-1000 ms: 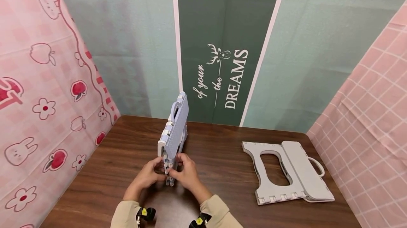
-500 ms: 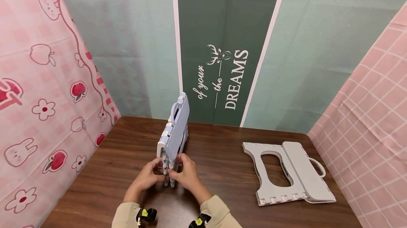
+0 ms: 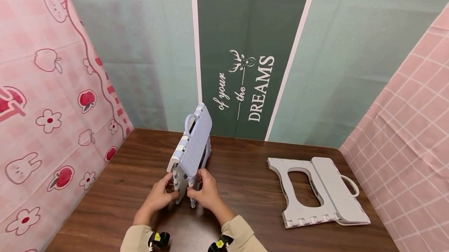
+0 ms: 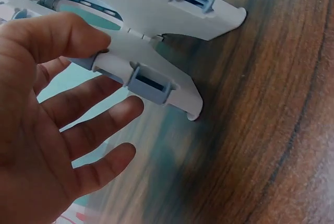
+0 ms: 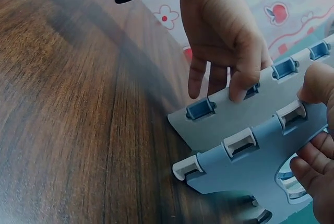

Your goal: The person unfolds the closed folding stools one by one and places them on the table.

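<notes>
A folding step stool [image 3: 197, 144], pale blue and white with a loop handle, stands partly unfolded on the table, its ribbed top halves tilted. My left hand [image 3: 159, 194] pinches the near edge of the white leg panel [image 4: 180, 89]; in the left wrist view the thumb presses on that edge while the lower fingers spread loosely. On the other side my right hand [image 3: 207, 192] grips the blue leg panel [image 5: 224, 164], thumb on its edge and fingers at the inner opening. A gap separates the two leg panels, whose feet meet the tabletop.
A second folding stool [image 3: 345, 195], white, lies flat and folded at the right of the brown wooden table [image 3: 115, 197]. Fabric curtains stand around: pink prints [image 3: 52, 88] left, green lettering panel [image 3: 242, 18] behind, pink grid [image 3: 410, 127] right.
The stool's legs have spread apart, and its top has tilted flatter. My left hand has moved slightly left with the white panel, while my right hand stays nearly in place.
</notes>
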`<state>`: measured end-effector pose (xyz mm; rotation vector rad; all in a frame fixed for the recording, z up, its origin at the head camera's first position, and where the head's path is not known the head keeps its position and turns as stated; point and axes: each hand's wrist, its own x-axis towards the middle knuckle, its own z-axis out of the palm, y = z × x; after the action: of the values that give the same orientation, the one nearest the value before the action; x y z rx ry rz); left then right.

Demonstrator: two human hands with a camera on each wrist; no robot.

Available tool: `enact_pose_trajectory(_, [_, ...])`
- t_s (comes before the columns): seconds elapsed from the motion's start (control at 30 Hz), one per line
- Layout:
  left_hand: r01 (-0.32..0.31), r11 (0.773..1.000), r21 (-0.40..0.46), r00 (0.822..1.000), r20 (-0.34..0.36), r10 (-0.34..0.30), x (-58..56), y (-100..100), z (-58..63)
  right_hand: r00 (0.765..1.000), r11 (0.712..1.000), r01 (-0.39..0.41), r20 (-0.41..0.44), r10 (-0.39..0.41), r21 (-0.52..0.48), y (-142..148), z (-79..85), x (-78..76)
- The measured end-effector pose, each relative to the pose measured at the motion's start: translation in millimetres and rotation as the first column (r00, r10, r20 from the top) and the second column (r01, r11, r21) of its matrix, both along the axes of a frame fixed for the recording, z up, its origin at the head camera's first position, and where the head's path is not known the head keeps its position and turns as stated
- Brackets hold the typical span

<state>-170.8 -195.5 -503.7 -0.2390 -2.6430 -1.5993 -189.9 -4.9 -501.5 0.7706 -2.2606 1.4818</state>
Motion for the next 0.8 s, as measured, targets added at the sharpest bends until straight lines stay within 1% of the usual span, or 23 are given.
enact_pose_trajectory(0.17, [-0.034,0.999,-0.021,0.999,0.007,0.035,1.0,-2,0.5,1.000,1.000,-0.006,-0.011,0.006,-0.008,2,-1.3,-2.3])
enact_pose_trajectory(0.27, [-0.040,0.999,-0.016,0.999,-0.008,0.040,0.6,-4,-0.7,1.000,1.000,-0.011,-0.004,0.011,-0.022,4,-3.2,-3.9])
enact_pose_trajectory(0.33, [-0.039,0.999,-0.011,0.999,-0.013,0.039,0.2,-5,-1.9,1.000,0.999,-0.020,0.016,0.021,-0.034,5,-3.3,-4.2])
enact_pose_trajectory(0.5, [-0.018,1.000,0.018,1.000,-0.003,0.018,-0.6,-8,-5.3,0.999,0.998,-0.038,0.027,0.040,-0.054,9,-2.9,-5.1])
enact_pose_trajectory(0.6, [-0.016,0.999,0.047,1.000,0.016,0.015,-0.2,-9,-4.9,0.998,0.997,-0.048,0.039,0.050,-0.054,12,-2.1,-5.6])
enact_pose_trajectory(0.73, [-0.002,0.998,0.057,1.000,0.024,0.001,-0.1,-12,-3.9,0.993,0.996,-0.068,0.094,0.074,-0.061,16,-1.5,-6.5])
enact_pose_trajectory(0.8, [0.024,0.998,0.057,1.000,0.015,-0.025,-0.9,-15,-4.1,0.990,0.995,-0.077,0.117,0.085,-0.069,17,-1.7,-7.3])
